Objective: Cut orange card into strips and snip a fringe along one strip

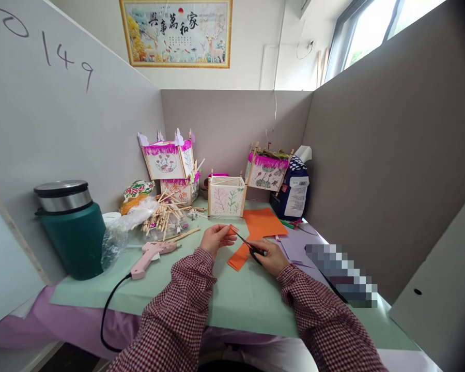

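Note:
My left hand (217,238) pinches a small piece of orange paper (233,230) over the middle of the table. My right hand (270,256) is closed round the black handles of a pair of scissors (256,252), whose blades point up and left to the edge of that piece. Beneath the scissors lies an orange paper strip (238,258). Behind it, a larger orange sheet (266,222) rests flat. A white box lantern (227,196) with stick edges and drawn plants stands just beyond my hands.
A pink glue gun (153,256) with a black cord lies at left, before a pile of wooden sticks (166,214). Farther left stands a green tumbler (72,232). Decorated lanterns (166,160) and a blue packet (294,188) stand behind. Purple paper (296,245) lies at right.

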### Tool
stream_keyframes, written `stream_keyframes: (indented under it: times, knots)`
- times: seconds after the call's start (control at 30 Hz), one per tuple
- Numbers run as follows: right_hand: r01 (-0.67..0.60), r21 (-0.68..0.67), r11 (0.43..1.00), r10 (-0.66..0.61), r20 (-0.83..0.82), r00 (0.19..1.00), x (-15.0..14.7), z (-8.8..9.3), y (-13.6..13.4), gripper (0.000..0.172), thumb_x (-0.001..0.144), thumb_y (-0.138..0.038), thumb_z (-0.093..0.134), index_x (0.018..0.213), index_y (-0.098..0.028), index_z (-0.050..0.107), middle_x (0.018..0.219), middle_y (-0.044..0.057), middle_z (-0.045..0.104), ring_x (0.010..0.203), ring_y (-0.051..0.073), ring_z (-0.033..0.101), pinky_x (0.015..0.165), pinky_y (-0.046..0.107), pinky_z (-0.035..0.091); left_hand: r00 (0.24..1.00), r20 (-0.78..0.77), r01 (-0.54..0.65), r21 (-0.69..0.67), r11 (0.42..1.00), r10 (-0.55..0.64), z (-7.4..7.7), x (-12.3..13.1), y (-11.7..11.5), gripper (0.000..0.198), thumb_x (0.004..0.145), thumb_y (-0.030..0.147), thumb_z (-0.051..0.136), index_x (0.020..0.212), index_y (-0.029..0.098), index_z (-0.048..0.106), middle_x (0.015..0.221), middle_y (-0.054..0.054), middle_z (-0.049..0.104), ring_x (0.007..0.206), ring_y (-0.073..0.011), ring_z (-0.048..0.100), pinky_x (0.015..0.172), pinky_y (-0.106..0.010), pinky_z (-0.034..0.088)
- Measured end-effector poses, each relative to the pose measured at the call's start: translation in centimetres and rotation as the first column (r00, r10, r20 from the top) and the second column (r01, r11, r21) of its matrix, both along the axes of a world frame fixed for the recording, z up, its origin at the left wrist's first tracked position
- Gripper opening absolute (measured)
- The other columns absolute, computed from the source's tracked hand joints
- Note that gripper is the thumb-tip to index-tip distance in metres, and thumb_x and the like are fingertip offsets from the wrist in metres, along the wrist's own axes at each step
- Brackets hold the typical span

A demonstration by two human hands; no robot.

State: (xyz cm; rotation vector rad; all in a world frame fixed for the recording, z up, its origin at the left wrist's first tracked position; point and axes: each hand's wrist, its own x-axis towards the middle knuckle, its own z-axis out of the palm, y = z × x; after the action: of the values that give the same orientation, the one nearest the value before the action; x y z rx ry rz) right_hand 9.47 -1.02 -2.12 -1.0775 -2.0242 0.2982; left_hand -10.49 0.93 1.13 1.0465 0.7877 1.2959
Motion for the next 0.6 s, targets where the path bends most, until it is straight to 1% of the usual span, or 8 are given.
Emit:
stream_keyframes:
  times: [0.2,0.33,0.6]
  knots:
    - [0.007,0.013,1.000,-0.007,0.009,1.000,0.13,-0.22,0.18,0.035,0.072,-0.026,0.057,0.106,-0.022,0.063,0.066,0.000,0.053,0.062,0.013,0.047,0.059,0.024,0.040,1.000,0.000,-0.002,0.007,1.000,0.002,-0.18,0.01,0.12,0.024,0.067,0.029,0.069,0.076,0.011,0.057,0.083,-0.012,0.067,0.061,-0.0158,0.065,0.054,-0.025,0.052]
    - [0.011,0.014,1.000,-0.011,0.015,1.000,0.14,-0.26,0.23,0.035,0.073,-0.027,0.057,0.107,-0.023,0.063,0.066,0.001,0.053,0.061,0.013,0.047,0.059,0.024,0.040,1.000,0.000,-0.006,0.012,1.000,0.006,-0.44,-0.08,0.33,0.025,0.067,0.030,0.069,0.077,0.010,0.057,0.080,-0.011,0.067,0.062,-0.0164,0.065,0.054,-0.025,0.052]
    - [0.009,0.023,1.000,-0.009,0.021,1.000,0.13,-0.20,0.19,0.035,0.072,-0.023,0.055,0.107,-0.023,0.063,0.068,0.001,0.055,0.061,0.013,0.047,0.058,0.024,0.040,1.000,0.008,0.003,0.023,1.000,-0.004,-0.43,-0.05,0.25,0.024,0.067,0.029,0.069,0.076,0.010,0.056,0.081,-0.012,0.067,0.062,-0.0168,0.065,0.055,-0.027,0.052]
